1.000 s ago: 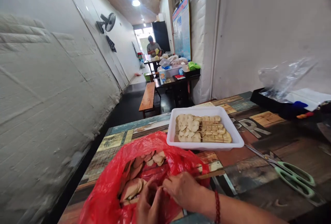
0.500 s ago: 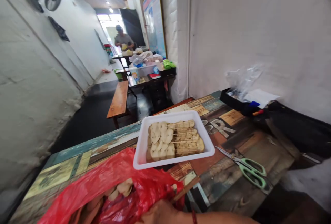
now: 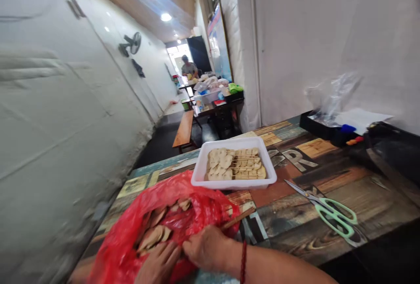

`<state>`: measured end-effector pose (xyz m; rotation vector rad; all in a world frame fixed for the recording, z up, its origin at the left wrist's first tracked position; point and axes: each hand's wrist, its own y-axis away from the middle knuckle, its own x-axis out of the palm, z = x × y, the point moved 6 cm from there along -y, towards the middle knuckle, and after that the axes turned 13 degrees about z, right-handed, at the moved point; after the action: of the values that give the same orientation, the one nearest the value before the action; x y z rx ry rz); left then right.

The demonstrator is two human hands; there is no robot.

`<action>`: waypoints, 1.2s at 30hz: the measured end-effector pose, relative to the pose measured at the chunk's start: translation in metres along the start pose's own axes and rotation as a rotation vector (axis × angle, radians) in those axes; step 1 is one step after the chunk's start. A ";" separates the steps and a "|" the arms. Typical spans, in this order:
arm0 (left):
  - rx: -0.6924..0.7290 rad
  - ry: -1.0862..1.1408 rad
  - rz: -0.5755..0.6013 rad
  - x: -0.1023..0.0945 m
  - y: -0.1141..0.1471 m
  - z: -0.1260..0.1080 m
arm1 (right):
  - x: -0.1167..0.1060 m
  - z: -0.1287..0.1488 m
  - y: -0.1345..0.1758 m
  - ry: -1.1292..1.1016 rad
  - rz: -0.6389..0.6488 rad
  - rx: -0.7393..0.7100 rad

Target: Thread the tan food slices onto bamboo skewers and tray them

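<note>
- Nearby, the left hand (image 3: 159, 263), fingers bent, and curled right hand (image 3: 206, 247) sit by the slices (image 3: 155, 236) in the red bag (image 3: 121, 231); what they grip I cannot tell.
- Wooden sticks (image 3: 240, 217), long axis slanting away rightward.
- Tabletop (image 3: 278, 218) lettering (image 3: 300, 160): "R".
- Wall board (image 3: 220, 50): writing unreadable.

likely a small eatery: wooden bench (image 3: 184, 127), tables (image 3: 367, 192), skewered food (image 3: 223, 163)

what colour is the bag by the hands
The bag is red, a shiny plastic; it shows best in the head view.
</note>
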<state>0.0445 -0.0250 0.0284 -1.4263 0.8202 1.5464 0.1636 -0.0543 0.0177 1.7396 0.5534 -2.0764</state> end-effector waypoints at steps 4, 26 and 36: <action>-0.054 -0.140 0.262 -0.014 -0.008 -0.025 | 0.008 0.009 0.003 0.010 -0.022 -0.012; -0.855 1.002 -0.128 -0.066 0.239 0.024 | 0.017 -0.041 0.021 0.132 -0.222 0.052; -0.464 0.909 -0.034 -0.065 0.136 -0.027 | -0.074 0.046 0.050 0.109 -0.480 -0.164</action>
<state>-0.0686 -0.1159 0.0779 -2.5448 0.9557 1.0495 0.1628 -0.1183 0.0948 1.7564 1.2417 -2.1624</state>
